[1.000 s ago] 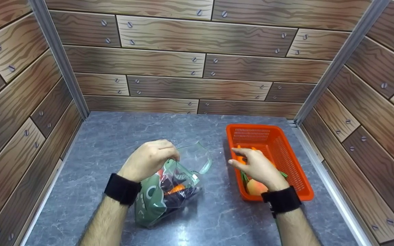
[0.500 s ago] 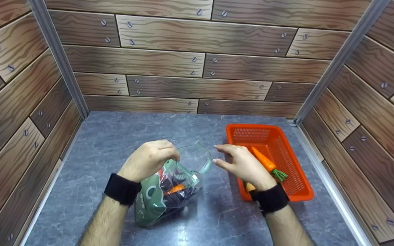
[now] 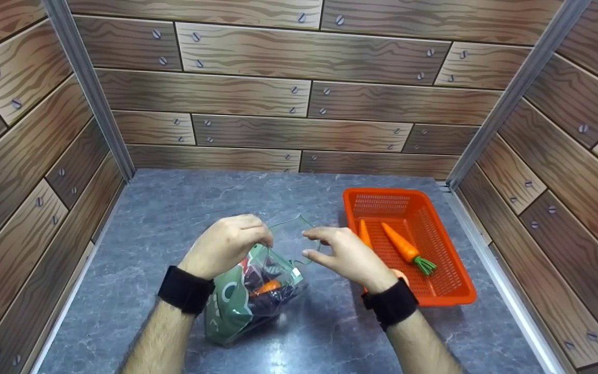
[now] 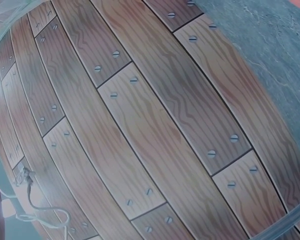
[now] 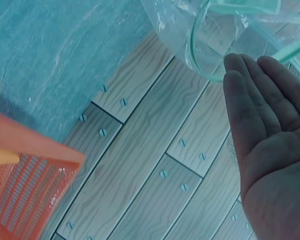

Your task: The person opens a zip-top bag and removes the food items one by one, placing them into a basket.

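Note:
In the head view, a clear and green plastic bag (image 3: 234, 306) stands on the tabletop with a carrot (image 3: 267, 287) and dark things showing through its front. My left hand (image 3: 231, 241) pinches the bag's upper edge; its fingertips are mostly hidden behind the hand. Right of the bag's mouth, my right hand (image 3: 353, 254) holds nothing, its thumb and fingers spread apart at the clear loop of the bag. Seen from the right wrist, the fingers (image 5: 245, 105) are straight, close to the bag's green-edged rim (image 5: 195, 45).
An orange-red basket (image 3: 447, 259) at the right holds a carrot with a green top (image 3: 405, 246), another carrot (image 3: 364, 234) and a peach-coloured fruit (image 3: 400, 275) partly behind my right wrist. Wood-patterned walls (image 3: 299, 93) enclose the grey marbled tabletop (image 3: 200, 192).
My right hand has moved left from over the basket to the bag's mouth, uncovering the carrots in the basket. My left hand stays at the bag's edge.

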The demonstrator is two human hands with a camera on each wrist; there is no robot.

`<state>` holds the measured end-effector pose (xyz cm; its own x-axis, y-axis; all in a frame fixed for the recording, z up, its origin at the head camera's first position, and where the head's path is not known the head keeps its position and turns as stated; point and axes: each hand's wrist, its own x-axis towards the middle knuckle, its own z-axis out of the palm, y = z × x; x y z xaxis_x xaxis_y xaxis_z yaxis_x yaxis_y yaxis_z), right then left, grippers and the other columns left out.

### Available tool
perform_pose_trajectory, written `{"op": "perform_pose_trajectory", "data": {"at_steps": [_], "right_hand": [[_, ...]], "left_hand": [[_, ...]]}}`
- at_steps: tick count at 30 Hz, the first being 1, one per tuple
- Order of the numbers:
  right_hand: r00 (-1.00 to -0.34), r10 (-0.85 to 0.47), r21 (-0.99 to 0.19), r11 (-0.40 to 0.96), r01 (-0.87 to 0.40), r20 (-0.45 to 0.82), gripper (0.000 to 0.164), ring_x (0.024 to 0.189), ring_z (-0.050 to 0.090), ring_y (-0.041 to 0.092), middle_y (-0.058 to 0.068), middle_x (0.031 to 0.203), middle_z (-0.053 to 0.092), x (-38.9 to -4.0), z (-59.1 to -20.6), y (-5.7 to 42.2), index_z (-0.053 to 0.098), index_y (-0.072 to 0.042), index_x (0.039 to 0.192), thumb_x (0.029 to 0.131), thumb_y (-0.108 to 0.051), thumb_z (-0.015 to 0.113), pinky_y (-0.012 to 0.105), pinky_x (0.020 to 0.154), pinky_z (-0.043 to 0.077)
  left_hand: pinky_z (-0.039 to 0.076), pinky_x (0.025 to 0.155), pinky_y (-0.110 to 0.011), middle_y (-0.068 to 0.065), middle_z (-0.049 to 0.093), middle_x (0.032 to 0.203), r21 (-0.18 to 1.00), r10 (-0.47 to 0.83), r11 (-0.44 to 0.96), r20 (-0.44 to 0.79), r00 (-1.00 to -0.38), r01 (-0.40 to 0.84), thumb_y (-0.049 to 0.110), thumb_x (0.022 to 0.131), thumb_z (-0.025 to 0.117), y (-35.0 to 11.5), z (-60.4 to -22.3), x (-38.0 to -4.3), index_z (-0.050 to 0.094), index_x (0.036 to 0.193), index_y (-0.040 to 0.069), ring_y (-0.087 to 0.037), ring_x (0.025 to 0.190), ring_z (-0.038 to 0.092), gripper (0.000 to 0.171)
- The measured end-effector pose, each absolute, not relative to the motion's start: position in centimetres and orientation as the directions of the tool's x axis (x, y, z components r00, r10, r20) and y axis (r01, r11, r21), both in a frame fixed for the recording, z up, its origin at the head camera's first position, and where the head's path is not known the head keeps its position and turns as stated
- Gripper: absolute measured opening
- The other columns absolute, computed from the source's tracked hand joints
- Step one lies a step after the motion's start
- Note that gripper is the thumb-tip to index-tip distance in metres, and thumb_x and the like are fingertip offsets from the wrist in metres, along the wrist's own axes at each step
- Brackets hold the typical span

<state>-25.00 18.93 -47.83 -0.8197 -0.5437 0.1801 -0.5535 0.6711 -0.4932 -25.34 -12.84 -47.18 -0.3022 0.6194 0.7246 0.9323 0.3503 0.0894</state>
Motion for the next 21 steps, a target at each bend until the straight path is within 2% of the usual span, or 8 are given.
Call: {"op": "perform_pose_trajectory", "data": {"at_steps": [7, 15, 21], "right_hand": [[-0.788, -0.590, -0.457, 0.660, -0.597, 0.177, 0.040, 0.119, 0.085, 0.032, 0.014, 0.143, 0.085, -25.7, -48.7, 17.4, 0.080, -0.006, 0.147, 0.113, -0.029, 0.082, 0.052, 0.106, 0.074], [-0.783, -0.597, -0.442, 0.664, -0.603, 0.171, 0.033, 0.119, 0.086, 0.034, 0.014, 0.135, 0.088, -26.8, -49.6, 16.2, 0.084, -0.007, 0.140, 0.112, -0.025, 0.082, 0.052, 0.105, 0.075], [-0.762, -0.628, -0.427, 0.652, -0.626, 0.159, 0.031, 0.115, 0.087, 0.034, 0.014, 0.130, 0.089, -27.4, -50.6, 15.4, 0.086, -0.005, 0.136, 0.108, -0.017, 0.087, 0.051, 0.102, 0.075]], "left_hand": [[0.072, 0.087, -0.024, 0.001, 0.085, 0.097, 0.079, 0.612, 0.341, 0.738, -0.285, 0.937, -0.008, 0.092, 0.089, -12.8, -47.5, -25.3, 0.082, 0.099, 0.013, -0.014, 0.090, 0.082, 0.023], [0.073, 0.088, -0.026, 0.001, 0.085, 0.097, 0.079, 0.613, 0.345, 0.736, -0.288, 0.935, -0.008, 0.091, 0.090, -12.7, -47.6, -25.0, 0.081, 0.100, 0.013, -0.015, 0.091, 0.082, 0.024], [0.073, 0.088, -0.026, 0.001, 0.084, 0.096, 0.081, 0.613, 0.351, 0.733, -0.294, 0.933, -0.008, 0.092, 0.088, -12.7, -47.6, -24.9, 0.081, 0.100, 0.014, -0.015, 0.092, 0.083, 0.024]]}}
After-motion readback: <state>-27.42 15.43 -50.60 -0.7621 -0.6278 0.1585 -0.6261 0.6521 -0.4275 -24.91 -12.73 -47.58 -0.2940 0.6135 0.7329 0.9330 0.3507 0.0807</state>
